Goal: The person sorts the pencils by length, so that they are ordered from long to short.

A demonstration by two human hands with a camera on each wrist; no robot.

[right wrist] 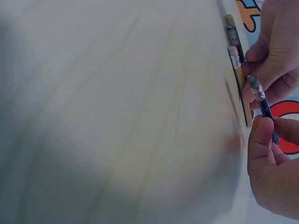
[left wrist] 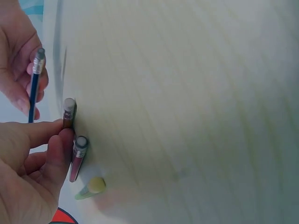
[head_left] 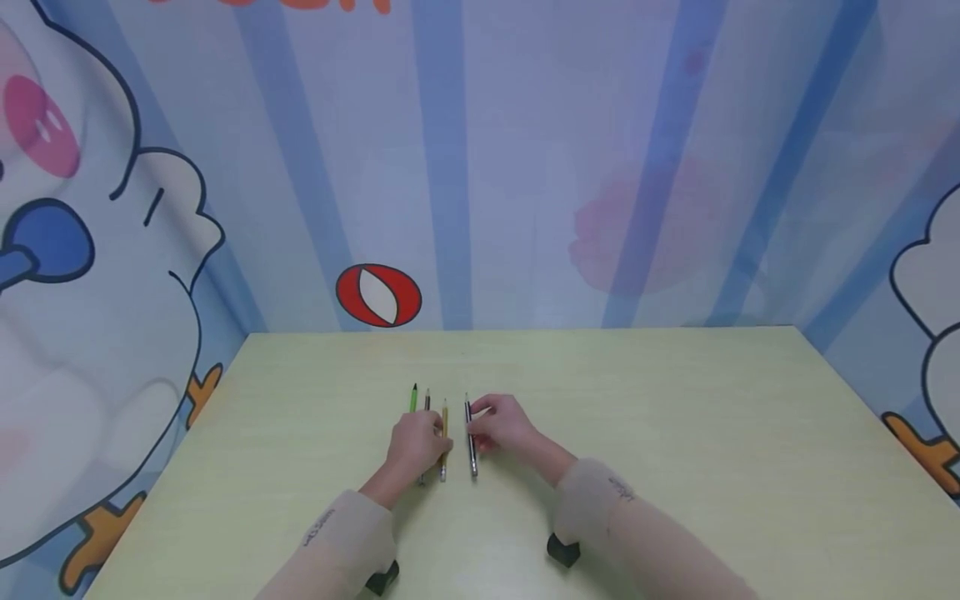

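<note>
In the head view, my left hand (head_left: 416,443) pinches a yellow pencil (head_left: 444,473) between thumb and finger. A red-brown pencil (left wrist: 77,161) with a metal eraser band lies beside that hand in the left wrist view, and a green pencil (head_left: 413,401) is farther left, partly hidden under the hand. My right hand (head_left: 507,423) pinches a dark blue pencil (right wrist: 266,109), its eraser end toward me. This pencil is apart from the yellow one, to its right. All the tips point toward the back wall.
The pale wooden table (head_left: 660,417) extends around both hands. Behind it stands a blue striped wall (head_left: 517,167) with cartoon drawings, including a red and white ball (head_left: 408,296). Black wrist pieces (head_left: 563,551) show under the sleeves.
</note>
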